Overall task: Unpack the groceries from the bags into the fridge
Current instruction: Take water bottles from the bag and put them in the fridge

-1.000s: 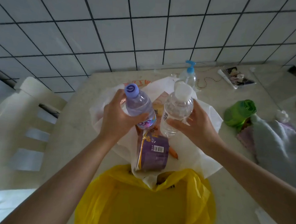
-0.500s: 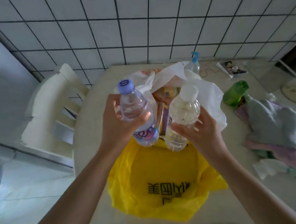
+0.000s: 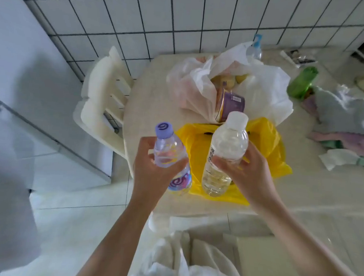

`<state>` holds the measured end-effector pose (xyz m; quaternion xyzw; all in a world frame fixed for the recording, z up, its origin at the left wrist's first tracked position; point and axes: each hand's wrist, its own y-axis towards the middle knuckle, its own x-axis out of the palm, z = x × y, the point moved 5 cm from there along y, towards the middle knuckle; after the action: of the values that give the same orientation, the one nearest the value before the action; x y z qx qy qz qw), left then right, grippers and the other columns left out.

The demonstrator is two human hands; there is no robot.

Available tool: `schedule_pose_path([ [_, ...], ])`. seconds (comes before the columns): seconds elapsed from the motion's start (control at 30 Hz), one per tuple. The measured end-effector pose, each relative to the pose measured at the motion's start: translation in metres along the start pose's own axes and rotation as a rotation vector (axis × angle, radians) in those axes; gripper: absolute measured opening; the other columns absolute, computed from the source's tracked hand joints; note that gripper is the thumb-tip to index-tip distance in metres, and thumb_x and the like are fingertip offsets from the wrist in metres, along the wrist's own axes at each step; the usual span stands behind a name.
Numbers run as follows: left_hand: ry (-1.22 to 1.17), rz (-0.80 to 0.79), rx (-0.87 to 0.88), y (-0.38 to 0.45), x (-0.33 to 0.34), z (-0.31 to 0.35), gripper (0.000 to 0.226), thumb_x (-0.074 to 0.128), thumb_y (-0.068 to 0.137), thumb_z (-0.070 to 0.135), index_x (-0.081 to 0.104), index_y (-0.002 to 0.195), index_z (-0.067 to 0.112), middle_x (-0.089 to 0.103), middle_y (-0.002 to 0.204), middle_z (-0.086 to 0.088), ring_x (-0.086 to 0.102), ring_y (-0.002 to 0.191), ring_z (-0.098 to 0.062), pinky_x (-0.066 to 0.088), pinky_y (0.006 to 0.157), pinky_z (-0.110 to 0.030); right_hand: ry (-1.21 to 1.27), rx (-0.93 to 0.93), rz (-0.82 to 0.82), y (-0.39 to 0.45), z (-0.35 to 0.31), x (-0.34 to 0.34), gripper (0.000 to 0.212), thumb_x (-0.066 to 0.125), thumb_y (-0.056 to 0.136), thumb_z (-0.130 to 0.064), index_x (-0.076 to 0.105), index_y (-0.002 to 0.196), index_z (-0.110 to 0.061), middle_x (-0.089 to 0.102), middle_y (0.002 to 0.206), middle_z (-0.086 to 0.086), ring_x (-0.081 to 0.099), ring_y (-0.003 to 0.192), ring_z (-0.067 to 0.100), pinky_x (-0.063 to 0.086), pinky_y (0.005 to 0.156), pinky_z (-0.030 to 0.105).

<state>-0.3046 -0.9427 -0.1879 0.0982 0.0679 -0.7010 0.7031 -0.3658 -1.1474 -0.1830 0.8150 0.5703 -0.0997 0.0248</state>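
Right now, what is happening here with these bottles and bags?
A person is unpacking groceries at a table. The left hand holds a bottle with a purple cap, and the right hand holds a bottle with a white cap, both lifted above a yellow bag. A white bag behind it holds a purple package and some yellowish items. No open fridge is in view.
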Motion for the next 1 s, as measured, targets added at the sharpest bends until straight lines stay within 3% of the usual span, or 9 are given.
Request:
schedule_pose_path([
  [0.17, 0.064, 0.100, -0.046, -0.060, -0.035, -0.018, 0.061, 0.093, 0.056, 0.015, 0.050, 0.095, 0.034, 0.065, 0.087, 0.012, 0.064, 0.079, -0.004, 0.049, 0.065, -0.013, -0.132, -0.025, -0.015, -0.046, 0.006, 0.014, 0.058, 0.081, 0.056, -0.054, 0.054, 0.107, -0.048, 0.068, 0.100, -0.022, 0.066, 0.091, 0.003, 0.058, 0.078, 0.040],
  [0.23, 0.075, 0.156, -0.108, -0.090, -0.050, -0.029, 0.063, 0.095, 0.054, 0.023, 0.050, 0.097, 0.034, 0.065, 0.090, 0.010, 0.066, 0.081, -0.008, 0.053, 0.069, -0.022, -0.182, -0.081, -0.038, -0.067, 0.008, 0.018, 0.055, 0.080, 0.058, -0.059, 0.052, 0.105, -0.051, 0.068, 0.099, -0.016, 0.066, 0.090, 0.011, 0.056, 0.075, 0.046],
  [0.33, 0.064, 0.230, -0.167, -0.142, -0.072, -0.042, 0.059, 0.093, 0.052, 0.027, 0.051, 0.093, 0.034, 0.068, 0.090, 0.003, 0.069, 0.081, -0.018, 0.058, 0.072, -0.043, -0.173, -0.108, -0.127, -0.101, 0.017, 0.026, 0.057, 0.078, 0.060, -0.057, 0.055, 0.110, -0.041, 0.068, 0.097, -0.010, 0.066, 0.090, 0.018, 0.055, 0.073, 0.051],
  [0.43, 0.046, 0.328, -0.211, -0.199, -0.095, -0.049, 0.054, 0.090, 0.051, 0.026, 0.052, 0.089, 0.037, 0.069, 0.088, 0.001, 0.069, 0.081, -0.020, 0.056, 0.076, -0.052, -0.121, -0.045, -0.238, -0.140, 0.027, 0.040, 0.060, 0.080, 0.059, -0.048, 0.059, 0.112, -0.028, 0.071, 0.095, -0.010, 0.069, 0.086, 0.010, 0.056, 0.076, 0.048],
  [0.63, 0.065, 0.488, -0.332, -0.303, -0.149, -0.072, 0.059, 0.086, 0.045, 0.037, 0.050, 0.092, 0.038, 0.067, 0.091, 0.005, 0.068, 0.086, -0.019, 0.056, 0.077, -0.053, -0.153, -0.059, -0.420, -0.213, 0.034, 0.075, 0.067, 0.085, 0.057, -0.051, 0.059, 0.111, -0.020, 0.072, 0.097, -0.006, 0.070, 0.085, 0.008, 0.057, 0.072, 0.031],
  [0.87, 0.070, 0.681, -0.399, -0.391, -0.225, -0.094, 0.066, 0.091, 0.049, 0.031, 0.049, 0.099, 0.038, 0.067, 0.099, 0.003, 0.067, 0.091, -0.023, 0.057, 0.082, -0.051, -0.299, -0.142, -0.676, -0.280, 0.028, 0.150, 0.065, 0.081, 0.056, -0.051, 0.060, 0.108, -0.018, 0.071, 0.097, -0.010, 0.068, 0.082, -0.001, 0.057, 0.071, 0.022],
  [1.0, 0.041, 0.755, -0.397, -0.425, -0.280, -0.107, 0.070, 0.090, 0.046, 0.047, 0.049, 0.102, 0.038, 0.067, 0.103, 0.002, 0.067, 0.094, -0.024, 0.057, 0.083, -0.049, -0.313, -0.141, -0.766, -0.322, 0.021, 0.211, 0.067, 0.079, 0.052, -0.058, 0.059, 0.104, -0.021, 0.071, 0.096, -0.008, 0.069, 0.083, 0.005, 0.057, 0.076, 0.030],
])
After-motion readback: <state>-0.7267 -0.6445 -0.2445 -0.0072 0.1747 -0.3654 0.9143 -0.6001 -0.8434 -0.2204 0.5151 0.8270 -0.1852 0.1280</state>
